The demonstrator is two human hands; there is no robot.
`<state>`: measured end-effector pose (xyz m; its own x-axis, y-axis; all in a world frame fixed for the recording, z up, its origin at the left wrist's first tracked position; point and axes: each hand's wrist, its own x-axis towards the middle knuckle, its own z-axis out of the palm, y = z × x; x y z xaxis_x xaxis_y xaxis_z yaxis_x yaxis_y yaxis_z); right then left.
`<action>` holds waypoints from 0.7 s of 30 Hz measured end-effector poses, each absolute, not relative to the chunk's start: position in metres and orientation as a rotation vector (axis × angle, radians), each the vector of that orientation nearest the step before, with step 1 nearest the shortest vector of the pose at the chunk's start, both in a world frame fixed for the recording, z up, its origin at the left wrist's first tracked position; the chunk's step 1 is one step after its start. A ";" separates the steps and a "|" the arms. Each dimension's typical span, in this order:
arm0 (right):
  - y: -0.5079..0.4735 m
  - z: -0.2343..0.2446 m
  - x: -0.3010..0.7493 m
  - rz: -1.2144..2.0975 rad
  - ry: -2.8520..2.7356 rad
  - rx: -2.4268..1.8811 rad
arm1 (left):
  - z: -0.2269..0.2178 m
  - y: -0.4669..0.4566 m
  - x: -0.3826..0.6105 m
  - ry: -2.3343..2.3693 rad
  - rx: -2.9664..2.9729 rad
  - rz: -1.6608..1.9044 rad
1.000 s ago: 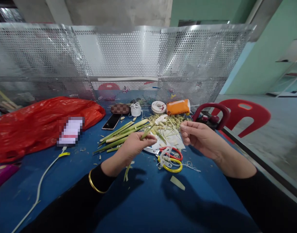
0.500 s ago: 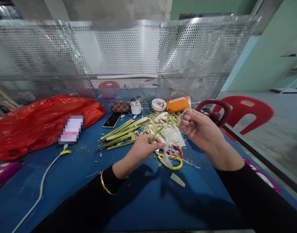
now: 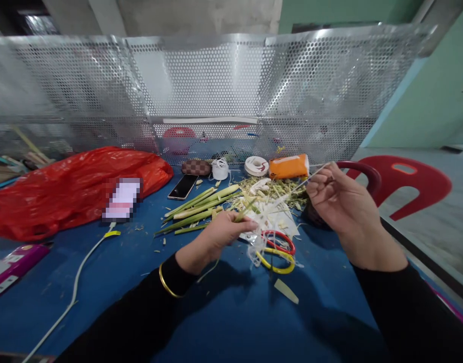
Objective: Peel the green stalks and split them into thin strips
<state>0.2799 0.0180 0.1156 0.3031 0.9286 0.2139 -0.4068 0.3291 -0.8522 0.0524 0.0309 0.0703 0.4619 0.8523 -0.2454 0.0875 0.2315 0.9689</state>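
Note:
My left hand [image 3: 224, 233] is closed around a thin green stalk [image 3: 245, 212] whose tip sticks out past the fingers. My right hand [image 3: 339, 198] is raised to the right, pinching a thin pale strand [image 3: 291, 192] that stretches taut from it down to the stalk. Just below the stalk lie scissors [image 3: 278, 248] with red and yellow handles, tangled in whitish string. Several long green stalks [image 3: 201, 205] lie on the blue table [image 3: 223, 307] beyond my left hand, beside a heap of trimmings [image 3: 271, 189].
A red plastic bag [image 3: 72, 186] covers the left of the table. A phone [image 3: 183, 186], a checkered pouch [image 3: 196, 167], string spools [image 3: 256, 165] and an orange packet [image 3: 289, 166] line the perforated metal screen [image 3: 216, 96]. A white cable [image 3: 74, 287] runs left; a red chair [image 3: 408, 184] stands right.
My right hand has risen and drawn away to the right, stretching the strand taut. My left hand has stayed low over the scissors with the stalk. The view has shifted slightly.

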 end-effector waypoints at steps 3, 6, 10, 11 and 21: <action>0.025 0.091 0.287 0.702 -1.027 -1.159 | 0.077 0.035 0.040 0.886 1.030 0.680; 0.019 0.072 0.273 0.603 -1.171 -1.259 | 0.078 0.037 0.036 0.854 0.927 0.709; -0.001 0.062 0.235 0.595 -1.602 -1.262 | 0.075 0.036 0.037 0.868 0.816 0.750; -0.005 0.060 0.225 0.596 -1.652 -1.236 | 0.074 0.035 0.037 0.870 0.796 0.754; -0.006 0.048 0.212 1.091 -1.290 -1.226 | 0.070 0.040 0.032 0.875 0.755 0.811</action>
<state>0.2118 -0.0064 0.0485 0.0209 0.9967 0.0790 0.0878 0.0769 -0.9932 0.0319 0.0398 0.0697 0.3986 0.8463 -0.3535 -0.2886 0.4816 0.8275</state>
